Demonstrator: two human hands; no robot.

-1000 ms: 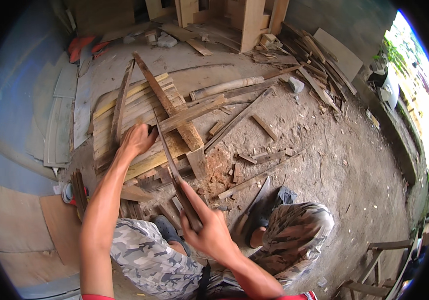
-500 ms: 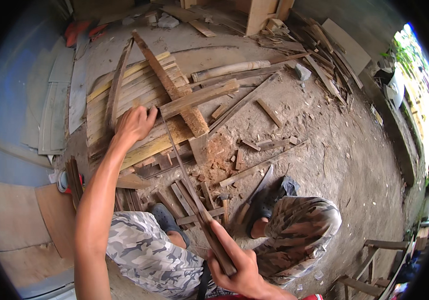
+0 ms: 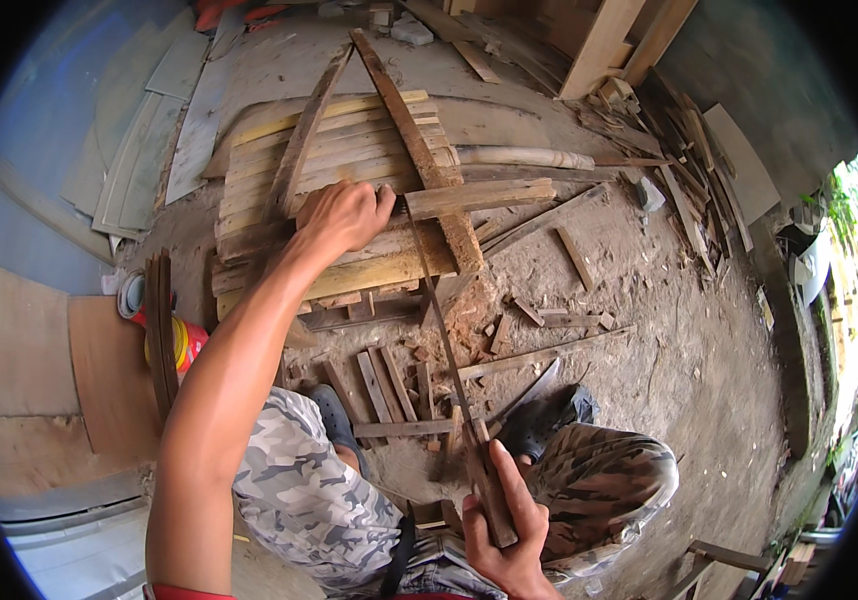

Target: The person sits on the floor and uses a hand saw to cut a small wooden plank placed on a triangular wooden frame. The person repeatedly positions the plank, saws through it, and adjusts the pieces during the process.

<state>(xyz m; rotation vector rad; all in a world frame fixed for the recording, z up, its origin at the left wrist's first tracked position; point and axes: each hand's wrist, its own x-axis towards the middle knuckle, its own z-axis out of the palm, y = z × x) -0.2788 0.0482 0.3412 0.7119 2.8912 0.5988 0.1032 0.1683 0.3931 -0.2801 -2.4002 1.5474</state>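
Observation:
My right hand (image 3: 511,548) is wrapped round the wooden handle of a handsaw (image 3: 439,322), low in the view. Its long narrow blade runs up and away to a rough wooden plank (image 3: 489,197), meeting it near the plank's left end. Beside that spot, my left hand (image 3: 344,215) is closed over the wood, its knuckles up and close to the blade. The plank lies across a long, sawdust-covered beam (image 3: 411,135). A second beam (image 3: 307,130) slants to meet it at the far end, both over a stack of pale slats (image 3: 364,140).
Wood offcuts (image 3: 374,385) and a long-bladed knife (image 3: 529,390) lie by my feet. Sawdust (image 3: 469,300) covers the ground under the beam. Scrap timber (image 3: 699,170) is piled at the far right. A red and yellow container (image 3: 187,343) stands left of my arm.
The view has turned, so the slats, beams and both hands appear farther right. My left hand stays on the wood and my right hand on the saw; any saw stroke is hard to make out.

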